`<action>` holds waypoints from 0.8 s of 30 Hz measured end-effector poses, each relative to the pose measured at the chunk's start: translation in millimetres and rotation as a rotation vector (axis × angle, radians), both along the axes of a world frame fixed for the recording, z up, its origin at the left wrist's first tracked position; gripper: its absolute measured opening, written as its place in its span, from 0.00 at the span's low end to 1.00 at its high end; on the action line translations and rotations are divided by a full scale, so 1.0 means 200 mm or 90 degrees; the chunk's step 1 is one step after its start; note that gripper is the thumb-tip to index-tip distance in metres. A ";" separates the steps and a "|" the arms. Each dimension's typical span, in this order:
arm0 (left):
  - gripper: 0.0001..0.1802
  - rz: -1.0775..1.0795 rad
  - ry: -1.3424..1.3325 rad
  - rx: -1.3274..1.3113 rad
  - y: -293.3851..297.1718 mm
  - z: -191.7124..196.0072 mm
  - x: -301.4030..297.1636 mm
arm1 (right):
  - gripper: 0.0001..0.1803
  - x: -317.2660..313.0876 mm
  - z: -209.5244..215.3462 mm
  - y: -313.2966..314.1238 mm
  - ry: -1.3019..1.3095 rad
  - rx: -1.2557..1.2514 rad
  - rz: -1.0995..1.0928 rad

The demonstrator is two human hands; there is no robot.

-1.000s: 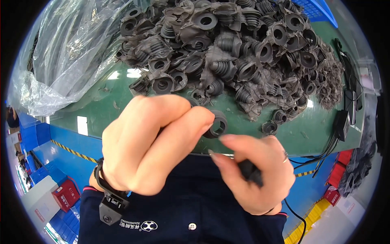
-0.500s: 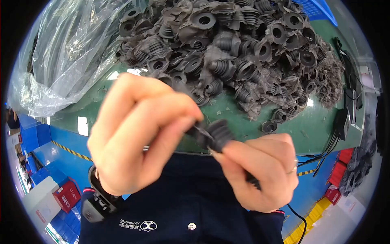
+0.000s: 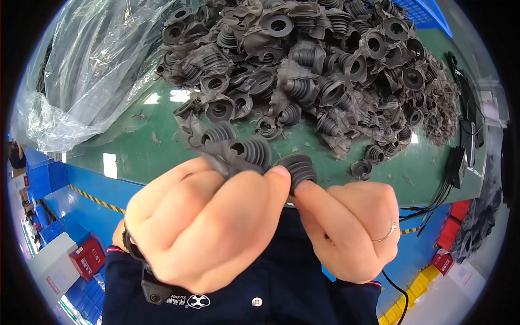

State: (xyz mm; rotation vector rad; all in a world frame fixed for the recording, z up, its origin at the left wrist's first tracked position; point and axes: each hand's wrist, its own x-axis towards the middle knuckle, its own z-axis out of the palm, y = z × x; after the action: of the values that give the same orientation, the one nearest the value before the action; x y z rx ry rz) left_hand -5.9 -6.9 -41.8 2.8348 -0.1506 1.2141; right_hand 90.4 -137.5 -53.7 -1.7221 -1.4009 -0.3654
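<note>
Close together in front of my chest, both hands are closed. My left hand (image 3: pixel 216 227) grips a piece of thin grey rubber flash with ribbed black rubber bellows boots (image 3: pixel 253 150) attached, sticking out beyond the knuckles. Between finger and thumb, my right hand (image 3: pixel 352 230) pinches another ribbed rubber boot (image 3: pixel 299 167), its wide round end facing up. The left fingertips touch or nearly touch this boot; whether flash still joins it to the left-hand piece is hidden. A small dark spot shows inside the right palm, too little to name.
A large heap of rubber boots with flash (image 3: pixel 303 70) covers the far part of the green table (image 3: pixel 157 127). Clear plastic sheeting (image 3: pixel 92 81) lies at left, a blue basket (image 3: pixel 428 16) at far right. Black cables and a box-shaped adapter (image 3: pixel 456 165) line the right edge.
My left hand has turned over and come down to the right, against the right hand's boot. The boots on its flash now show beyond it. My right hand has barely moved.
</note>
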 end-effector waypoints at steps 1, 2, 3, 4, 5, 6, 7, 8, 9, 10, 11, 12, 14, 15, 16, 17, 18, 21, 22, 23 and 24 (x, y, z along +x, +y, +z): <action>0.15 0.013 0.001 0.007 0.03 0.01 -0.01 | 0.21 -0.02 0.01 0.01 -0.008 -0.001 0.011; 0.13 0.082 0.021 -0.062 0.08 -0.01 0.04 | 0.21 -0.02 0.01 -0.01 -0.010 -0.007 0.003; 0.10 0.151 0.043 -0.130 0.12 -0.04 0.07 | 0.20 -0.02 0.02 -0.02 0.023 -0.010 0.006; 0.08 0.180 0.052 -0.215 0.14 -0.01 0.08 | 0.20 -0.02 0.02 -0.03 0.055 -0.007 0.010; 0.06 0.210 0.061 -0.300 0.16 0.01 0.09 | 0.20 -0.01 0.02 -0.03 0.053 -0.007 0.006; 0.03 0.060 0.113 -0.353 0.15 0.00 0.07 | 0.19 0.02 0.01 -0.03 0.078 0.019 0.015; 0.02 -0.025 0.208 -0.421 0.14 0.01 0.04 | 0.18 0.03 0.00 -0.04 0.106 0.042 0.029; 0.03 0.000 0.240 -0.527 0.10 0.03 0.03 | 0.18 0.04 0.00 -0.04 0.134 0.066 0.041; 0.06 0.025 0.271 -0.632 0.07 0.04 0.03 | 0.18 0.04 0.00 -0.05 0.135 0.064 0.040; 0.06 0.032 0.271 -0.631 0.08 0.05 0.01 | 0.17 0.03 0.00 -0.04 0.147 0.067 0.046; 0.09 0.010 0.299 -0.612 0.08 0.06 -0.02 | 0.17 0.02 0.01 -0.03 0.159 0.071 0.052; 0.12 -0.011 0.327 -0.592 0.08 0.07 -0.03 | 0.16 0.00 0.02 -0.02 0.171 0.075 0.059; 0.17 -0.077 0.237 -0.536 0.09 0.02 -0.01 | 0.16 0.01 0.01 -0.02 0.187 0.077 0.058; 0.22 -0.138 0.148 -0.477 0.09 0.00 -0.01 | 0.16 0.01 0.00 -0.02 0.186 0.077 0.058; 0.26 -0.128 0.158 -0.352 0.10 0.04 -0.01 | 0.15 0.02 0.01 -0.02 0.190 0.072 0.058; 0.23 -0.112 0.199 -0.354 0.09 0.09 -0.02 | 0.15 0.02 0.01 -0.01 0.193 0.068 0.059; 0.20 -0.145 0.175 -0.377 0.09 0.07 -0.01 | 0.15 0.02 0.01 -0.02 0.193 0.067 0.059; 0.14 -0.170 0.162 -0.459 0.06 0.04 0.02 | 0.13 0.01 0.02 -0.02 0.227 0.058 0.056; 0.12 -0.158 0.173 -0.518 0.05 0.04 0.01 | 0.12 0.01 0.00 -0.02 0.256 0.074 0.066; 0.12 -0.156 0.172 -0.516 0.05 0.04 0.01 | 0.12 0.01 -0.02 -0.01 0.285 0.090 0.076; 0.11 -0.162 0.166 -0.504 0.05 0.04 0.01 | 0.11 0.00 0.00 -0.02 0.347 0.064 0.083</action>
State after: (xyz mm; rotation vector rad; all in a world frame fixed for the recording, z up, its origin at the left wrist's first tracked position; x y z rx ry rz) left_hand -4.4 4.0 -33.3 2.1582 -0.0087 0.6375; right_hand 90.5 -140.8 -53.8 -1.4887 -1.0632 0.1039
